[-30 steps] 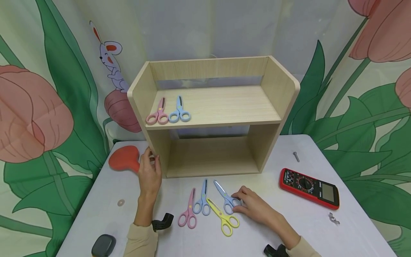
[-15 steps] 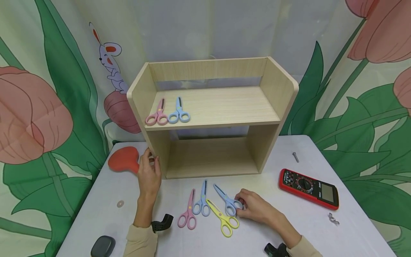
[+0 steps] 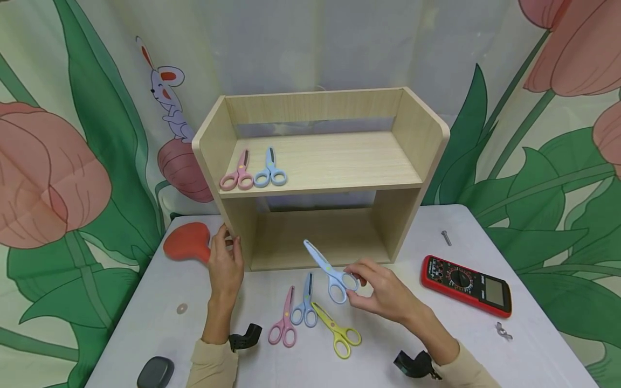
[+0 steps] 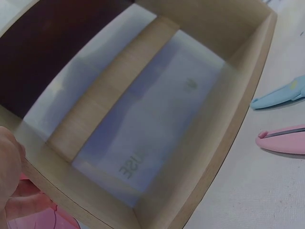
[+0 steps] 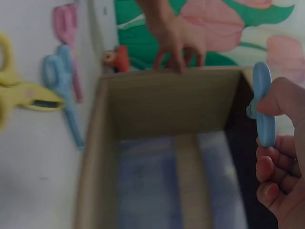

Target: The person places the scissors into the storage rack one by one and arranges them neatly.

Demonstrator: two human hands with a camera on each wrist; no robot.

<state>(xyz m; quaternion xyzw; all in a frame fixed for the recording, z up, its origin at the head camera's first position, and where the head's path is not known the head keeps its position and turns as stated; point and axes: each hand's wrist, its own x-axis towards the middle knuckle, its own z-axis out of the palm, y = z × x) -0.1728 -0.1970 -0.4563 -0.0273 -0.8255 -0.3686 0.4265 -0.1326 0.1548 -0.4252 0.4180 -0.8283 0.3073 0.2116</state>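
Note:
My right hand [image 3: 383, 285] pinches a pair of light blue scissors [image 3: 326, 267] by the handle rings, raised in front of the wooden shelf's lower compartment. Its blades point up and to the left. In the right wrist view the scissors [image 5: 263, 105] appear edge-on between thumb and fingers. My left hand [image 3: 226, 264] rests its fingers against the left side panel of the two-tier wooden shelf [image 3: 335, 161]. On the table below lie pink scissors [image 3: 285, 319], another blue pair [image 3: 305, 304] and yellow scissors [image 3: 337, 330]. Pink scissors [image 3: 239, 171] and blue scissors [image 3: 270, 168] lie on the upper tier.
A red multimeter [image 3: 466, 285] lies on the right, with a screw [image 3: 446, 237] and a small metal piece [image 3: 503, 331] nearby. On the left are an orange-red object [image 3: 188, 240], a small disc [image 3: 181, 308] and a dark rounded object [image 3: 156, 372].
The right hand has lifted the blue scissors off the table and moved them up and toward the shelf. My left hand has stayed at the side panel.

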